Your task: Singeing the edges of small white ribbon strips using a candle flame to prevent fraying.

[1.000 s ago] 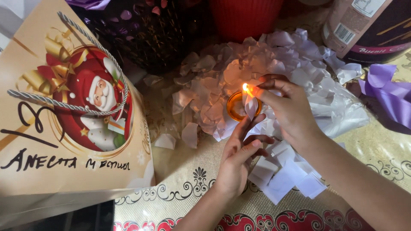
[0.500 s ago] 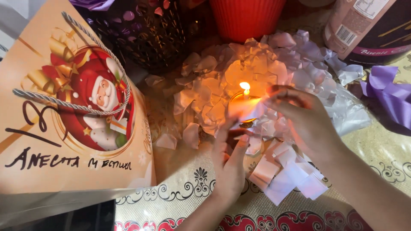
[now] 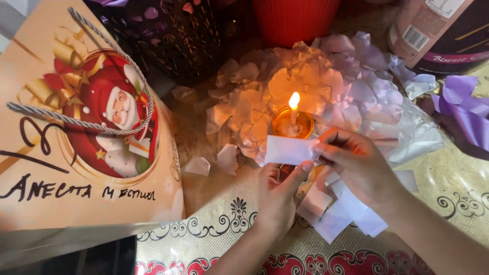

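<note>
A small lit candle (image 3: pixel 292 121) burns in a gold cup among a heap of pale folded paper petals (image 3: pixel 310 81). Just in front of it, both hands hold one white paper strip (image 3: pixel 288 150) stretched level. My left hand (image 3: pixel 279 193) pinches its lower edge from below with the thumb up. My right hand (image 3: pixel 356 165) grips its right end with fingertips. Under the hands lie loose white paper pieces (image 3: pixel 338 214) on the patterned tablecloth (image 3: pixel 219 229).
A large orange gift bag (image 3: pixel 76 127) with a rope handle and a festive figure lies at left. Behind stand a dark patterned container (image 3: pixel 168 30), a red pot (image 3: pixel 295 20) and a round tin (image 3: pixel 443 35). Purple ribbon (image 3: pixel 463 107) lies at right.
The hands have drawn back from the flame toward me. A white strip now sits stretched between them, where earlier the right hand reached over the candle cup.
</note>
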